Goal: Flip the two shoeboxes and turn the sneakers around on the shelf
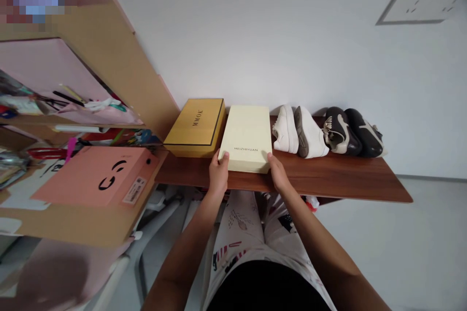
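Watching from afar, I have 2 bare hands gripping a cream box (247, 126) above a brown wooden shelf (339, 180); I cannot tell whether it rests fully there. The left hand (219, 173) is closed round the cream box's near left corner, thumb up front; the right hand (279, 173) clasps its near right corner likewise, other fingers mostly hidden. Both forearms slant inward from its near side. Left of it sits a yellow box (196, 122); right, 2 white shoes (310, 133), then 2 dark shoes (365, 136).

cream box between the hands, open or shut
Shut: the cream box has its flat printed top covering it, no gap showing.
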